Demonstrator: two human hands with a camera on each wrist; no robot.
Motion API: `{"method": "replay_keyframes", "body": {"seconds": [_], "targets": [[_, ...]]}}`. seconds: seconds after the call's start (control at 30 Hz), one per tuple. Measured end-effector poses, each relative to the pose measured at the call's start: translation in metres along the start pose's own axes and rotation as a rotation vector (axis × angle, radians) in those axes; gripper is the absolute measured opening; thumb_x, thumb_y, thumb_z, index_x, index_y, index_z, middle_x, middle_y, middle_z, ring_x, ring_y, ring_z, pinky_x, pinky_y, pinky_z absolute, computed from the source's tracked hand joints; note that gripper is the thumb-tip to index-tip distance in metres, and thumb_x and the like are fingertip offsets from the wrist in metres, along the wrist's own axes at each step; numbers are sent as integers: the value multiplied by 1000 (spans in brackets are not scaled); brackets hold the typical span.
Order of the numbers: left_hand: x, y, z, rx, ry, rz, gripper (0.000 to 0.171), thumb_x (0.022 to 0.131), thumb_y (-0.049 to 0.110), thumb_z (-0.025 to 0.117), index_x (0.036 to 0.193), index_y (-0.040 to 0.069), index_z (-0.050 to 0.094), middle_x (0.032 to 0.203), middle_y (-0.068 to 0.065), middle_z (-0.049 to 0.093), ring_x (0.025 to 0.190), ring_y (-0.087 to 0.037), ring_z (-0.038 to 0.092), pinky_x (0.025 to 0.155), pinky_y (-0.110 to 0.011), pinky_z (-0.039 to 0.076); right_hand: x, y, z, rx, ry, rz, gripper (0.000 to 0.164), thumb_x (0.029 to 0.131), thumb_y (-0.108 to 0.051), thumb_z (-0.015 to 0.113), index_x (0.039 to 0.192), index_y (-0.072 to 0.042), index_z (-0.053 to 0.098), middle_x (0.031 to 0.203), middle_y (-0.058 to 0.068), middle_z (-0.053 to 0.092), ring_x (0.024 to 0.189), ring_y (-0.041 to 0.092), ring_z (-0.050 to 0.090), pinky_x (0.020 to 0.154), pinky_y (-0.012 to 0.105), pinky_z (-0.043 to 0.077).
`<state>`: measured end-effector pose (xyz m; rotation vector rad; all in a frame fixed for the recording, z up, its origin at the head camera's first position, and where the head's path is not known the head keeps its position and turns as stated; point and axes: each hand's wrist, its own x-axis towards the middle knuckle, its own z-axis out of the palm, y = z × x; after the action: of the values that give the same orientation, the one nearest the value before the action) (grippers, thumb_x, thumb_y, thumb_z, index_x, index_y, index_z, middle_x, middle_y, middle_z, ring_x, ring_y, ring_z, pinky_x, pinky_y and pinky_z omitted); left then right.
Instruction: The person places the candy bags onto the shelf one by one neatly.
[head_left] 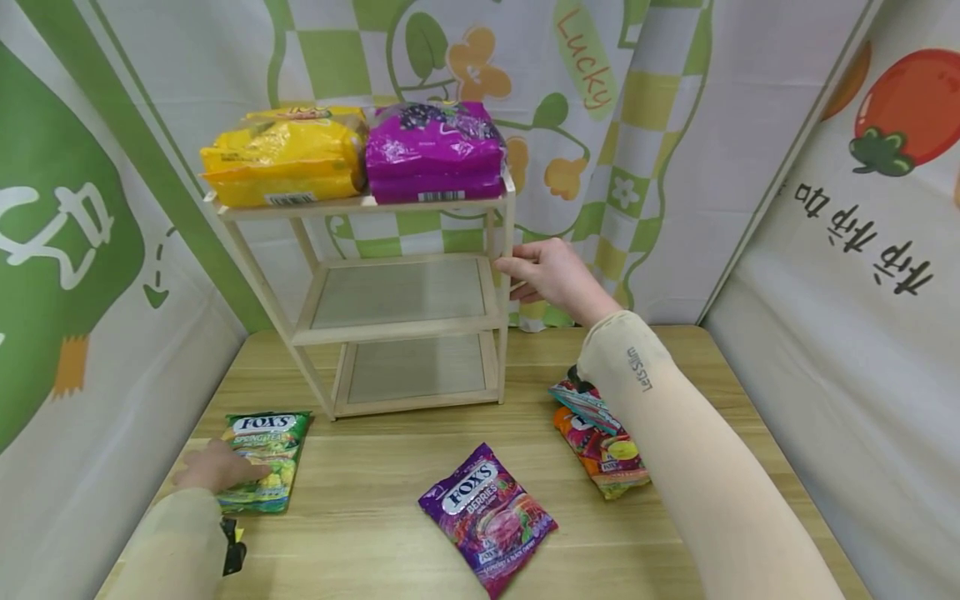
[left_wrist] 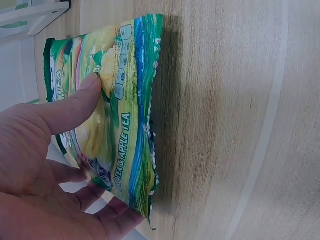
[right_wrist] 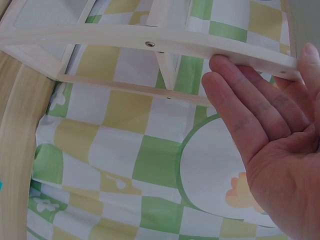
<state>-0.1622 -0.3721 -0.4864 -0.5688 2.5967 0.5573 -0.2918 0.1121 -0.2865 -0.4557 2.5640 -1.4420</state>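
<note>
A green Fox's Spring Tea candy bag (head_left: 283,446) lies on the left of the table. My left hand (head_left: 217,467) holds its side edge; in the left wrist view the thumb lies on the bag's front and the fingers are at its edge. A three-tier wooden shelf (head_left: 397,327) stands at the back. My right hand (head_left: 551,271) holds the shelf's front right post (right_wrist: 190,45) between thumb and fingers, below the top tier. On that top tier sit a yellow candy bag (head_left: 288,158) and a purple candy bag (head_left: 435,154), side by side.
A purple Fox's Berries bag (head_left: 487,521) lies at the front middle of the table. Right of it, an orange-red candy bag (head_left: 603,454) partly lies under a teal-and-red bag (head_left: 581,404), near my right sleeve. Printed curtains (head_left: 817,275) surround the table.
</note>
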Motion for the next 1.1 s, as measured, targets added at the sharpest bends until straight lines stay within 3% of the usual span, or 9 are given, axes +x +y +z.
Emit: {"method": "replay_keyframes", "body": {"seconds": [0.17, 0.3, 0.4, 0.63, 0.87, 1.1], "targets": [[0, -4, -2, 76, 9, 26, 90, 90, 42, 71, 127, -32, 36, 132, -61, 24, 127, -76, 21, 107, -80, 28, 0, 1, 0, -9, -2, -1, 54, 103, -39, 62, 145, -6, 57, 136, 14, 64, 99, 23, 73, 85, 34, 63], [0, -6, -2, 25, 9, 29, 93, 89, 42, 72, 129, -33, 33, 130, -62, 23, 124, -79, 19, 107, -81, 26, 0, 1, -1, -7, 3, 0, 55, 103, -39, 63, 145, -5, 56, 137, 15, 64, 99, 23, 73, 85, 33, 63], [1, -7, -2, -25, 14, 18, 100, 89, 40, 73, 132, -34, 21, 130, -63, 17, 124, -81, 16, 108, -82, 24, 0, 1, -1, -4, 6, 4, 55, 103, -39, 63, 145, -5, 56, 136, 15, 64, 99, 23, 73, 85, 33, 63], [3, -10, -5, -62, 56, 62, 95, 88, 31, 74, 130, -32, 17, 124, -54, 39, 112, -62, 48, 98, -68, 46, -1, 1, -1, -1, 4, 9, 57, 102, -40, 63, 146, -5, 55, 138, 16, 64, 98, 23, 74, 85, 34, 63], [5, -6, -8, -157, 137, 34, 93, 86, 17, 71, 136, -32, 10, 128, -54, 33, 115, -60, 45, 106, -66, 41, -1, 2, -2, -7, 2, -2, 53, 103, -38, 63, 144, -5, 58, 136, 15, 64, 99, 24, 73, 85, 34, 63], [6, -7, -11, -205, 145, 68, 77, 84, 13, 70, 131, -30, 26, 119, -47, 44, 103, -52, 50, 92, -61, 48, -3, 3, -3, -10, 1, -3, 54, 103, -38, 63, 144, -5, 57, 137, 15, 64, 99, 24, 73, 85, 33, 63]]}}
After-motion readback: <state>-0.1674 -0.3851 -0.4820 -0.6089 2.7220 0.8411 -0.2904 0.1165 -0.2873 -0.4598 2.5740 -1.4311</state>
